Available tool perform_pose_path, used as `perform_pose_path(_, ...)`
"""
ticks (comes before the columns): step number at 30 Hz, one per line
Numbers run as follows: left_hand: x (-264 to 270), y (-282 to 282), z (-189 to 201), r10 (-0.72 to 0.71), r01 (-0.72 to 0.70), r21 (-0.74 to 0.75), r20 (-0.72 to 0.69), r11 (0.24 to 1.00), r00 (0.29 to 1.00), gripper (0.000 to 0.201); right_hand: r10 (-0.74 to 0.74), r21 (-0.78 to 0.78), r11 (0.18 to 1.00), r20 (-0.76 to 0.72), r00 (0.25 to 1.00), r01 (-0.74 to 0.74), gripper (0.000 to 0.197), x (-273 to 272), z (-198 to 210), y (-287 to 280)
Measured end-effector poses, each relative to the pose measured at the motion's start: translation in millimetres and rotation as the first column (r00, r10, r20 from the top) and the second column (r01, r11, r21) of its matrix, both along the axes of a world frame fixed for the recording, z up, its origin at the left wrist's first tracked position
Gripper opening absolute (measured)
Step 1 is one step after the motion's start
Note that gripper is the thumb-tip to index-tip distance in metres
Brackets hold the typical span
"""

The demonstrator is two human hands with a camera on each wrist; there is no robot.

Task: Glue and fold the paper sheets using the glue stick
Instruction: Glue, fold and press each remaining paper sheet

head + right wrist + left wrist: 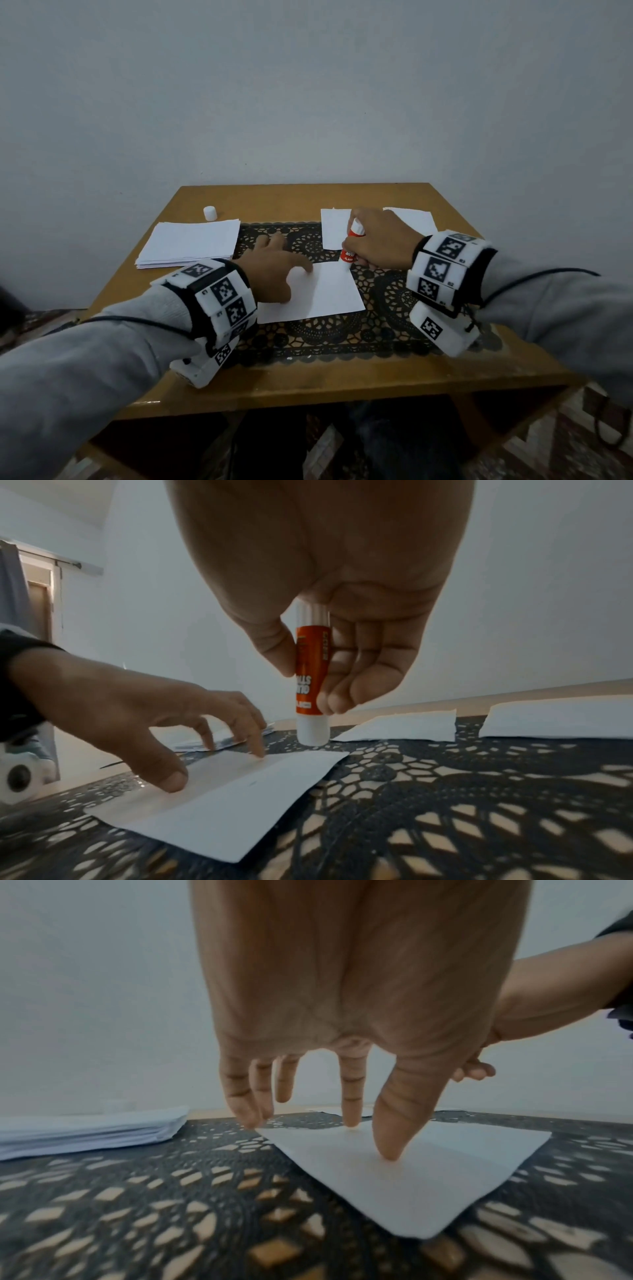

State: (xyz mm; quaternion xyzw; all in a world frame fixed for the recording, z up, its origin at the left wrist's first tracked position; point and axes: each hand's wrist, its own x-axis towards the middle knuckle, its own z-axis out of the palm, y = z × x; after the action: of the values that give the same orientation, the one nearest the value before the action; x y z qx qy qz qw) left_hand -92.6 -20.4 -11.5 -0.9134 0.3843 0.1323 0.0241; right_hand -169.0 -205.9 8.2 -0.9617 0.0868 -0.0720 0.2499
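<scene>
My right hand [342, 647] has its thumb and curled fingers wrapped round the glue stick [311, 680], which I hold upright with its white end pointing down, just off the far right corner of the sheet [318, 291]. In the right wrist view that end sits low over the black lace mat [394, 301]; I cannot tell whether it touches the mat or the paper's edge. My left hand [274, 270] is spread, fingers nearly straight, with the thumb and forefinger tips pressed on the left part of the sheet to pin it flat.

The sheet lies at the centre of the head view, below and left of the stick, its long axis running from lower left to upper right. So my right hand is the nearer one to the far edge, and I judge the next stroke should run leftward along that edge toward my pinning fingers.

The sheet is white and flat, with a faint band across it that may be a crease or glue. The stick's barrel is orange-red with white lettering.

Further out: a stack of paper [188, 245] at centre left, a white cap [209, 213] above it, and two more white sheets [335, 228] behind my right hand, all on the wooden table [342, 380].
</scene>
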Motion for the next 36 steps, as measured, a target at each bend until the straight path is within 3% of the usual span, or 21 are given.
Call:
perform_pose_path(8,-9.0,-5.1,-0.9,-0.081,0.079,0.041,0.035,0.996,0.996,0.066,-0.009,-0.098,0.995,-0.073,0.997,0.002,0.025,16.1,-8.4,0.0)
perform_pose_path(18,-9.2,-5.9,-3.9,-0.099,0.097,0.041,0.036,0.994,0.994,0.067,0.070,-0.153,0.984,-0.114,0.991,-0.087,0.029,-11.5,-1.1,7.8)
perform_pose_path(23,-10.8,-6.3,-4.8,-0.109,0.107,0.044,0.067,0.993,0.992,0.067,0.092,-0.071,0.991,-0.209,0.974,-0.109,0.022,-24.5,7.1,7.4)
perform_pose_path(27,-11.1,-7.3,-5.5,-0.125,0.128,0.060,-0.046,0.990,0.991,0.069,0.111,0.188,0.981,-0.314,0.943,-0.053,0.013,-25.0,26.4,-7.4)
perform_pose_path(32,-9.8,-6.8,-1.1,-0.142,0.148,0.046,-0.105,0.988,0.984,0.065,0.060,0.401,0.916,-0.154,0.986,0.007,0.015,-5.7,46.4,-32.6)
perform_pose_path(36,-10.3,-8.2,2.8,-0.167,0.175,0.061,-0.114,0.983,0.979,0.061,-0.004,0.309,0.950,-0.106,0.994,0.036,0.018,29.9,35.2,-38.4)
